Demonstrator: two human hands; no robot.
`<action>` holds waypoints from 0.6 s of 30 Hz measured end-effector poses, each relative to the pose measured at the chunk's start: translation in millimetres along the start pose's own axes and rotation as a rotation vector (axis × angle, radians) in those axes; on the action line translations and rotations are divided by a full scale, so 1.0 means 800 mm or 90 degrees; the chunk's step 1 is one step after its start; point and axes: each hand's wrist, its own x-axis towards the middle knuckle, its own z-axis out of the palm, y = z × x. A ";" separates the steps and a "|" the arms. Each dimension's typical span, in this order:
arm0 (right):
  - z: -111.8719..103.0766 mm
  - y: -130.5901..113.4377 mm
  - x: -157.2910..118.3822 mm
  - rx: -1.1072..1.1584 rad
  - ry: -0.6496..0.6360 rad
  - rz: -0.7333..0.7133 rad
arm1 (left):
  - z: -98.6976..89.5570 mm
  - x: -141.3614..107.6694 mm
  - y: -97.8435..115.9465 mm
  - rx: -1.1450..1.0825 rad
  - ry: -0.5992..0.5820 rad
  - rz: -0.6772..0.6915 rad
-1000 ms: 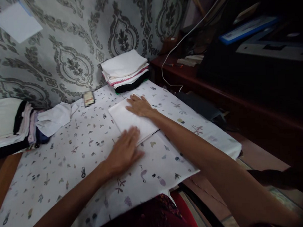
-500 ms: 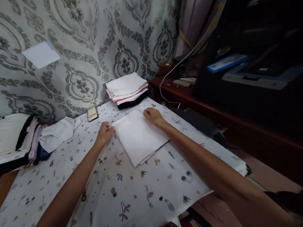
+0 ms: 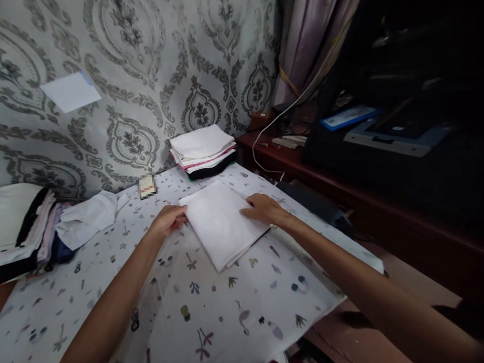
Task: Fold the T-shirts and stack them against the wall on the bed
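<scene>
A folded white cloth lies flat on the patterned bedsheet, its layers and a thin dark edge showing at the near right side. At its far left corner is my left hand, fingers curled and closed on the cloth's edge. My right hand rests over the right edge, with thumb and bent fingers closed on the fabric. The undersides of both hands are hidden.
Behind the cloth stands a stack of folded clothes against the patterned wall. Another clothes pile and a crumpled white cloth lie left. A small pixelated object sits near the wall. A white cable hangs by the red-brown desk.
My right hand has slid from the cloth's far corner toward me along its right side. My left hand stays at the left corner, its fingers now further round the edge.
</scene>
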 end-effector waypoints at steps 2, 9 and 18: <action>0.002 0.001 0.000 0.084 0.016 0.001 | 0.005 -0.010 -0.007 -0.035 -0.012 0.009; 0.012 -0.005 -0.018 0.440 -0.016 0.056 | 0.041 -0.056 -0.039 -0.079 -0.116 -0.044; 0.097 -0.083 -0.184 0.925 -0.394 0.034 | -0.090 -0.081 -0.013 0.029 -0.093 -0.028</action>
